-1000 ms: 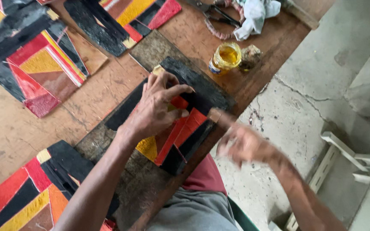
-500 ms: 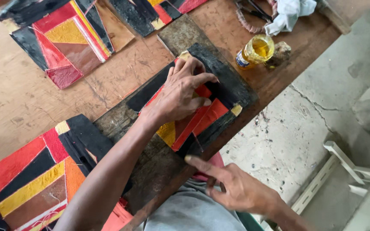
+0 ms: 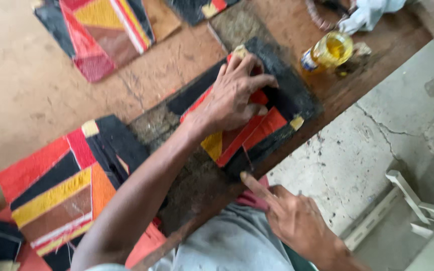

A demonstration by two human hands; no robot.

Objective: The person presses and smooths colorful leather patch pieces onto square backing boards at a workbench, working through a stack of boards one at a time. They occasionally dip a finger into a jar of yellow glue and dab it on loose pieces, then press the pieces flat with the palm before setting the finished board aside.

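At the far left, on the wooden table [image 3: 36, 90], lies a patchwork panel [image 3: 61, 185] of red, black, yellow and orange strips, flat and near the table's front edge; above it, towards the top of the view, a second panel [image 3: 101, 35] of the same colours lies apart from it; between them the wood is bare and stained. In the middle the left hand [image 3: 232, 98] rests flat, palm down, fingers spread and not closed around anything, on the black-bordered panel [image 3: 272, 115] with red and yellow pieces; this panel lies aslant close to the front edge of the table, and the hand presses it down rather than grasps it. The panel looks thin, light and flexible, like woven or stitched fibre; it is probably rough on the surface, so it should not slip much, but the strips may fray or lift at the seams; I judge it is best taken by the black border at two edges, or held flat with the palm. Lower and more to the right, the right hand [image 3: 292, 221] hangs below the table edge, over the person's lap, loosely open with the index finger pointing up toward the panel; it holds nothing as far as the blurred view shows. At the upper right stand a small jar of yellow liquid [image 3: 327, 50] and a white cloth [image 3: 372, 12].
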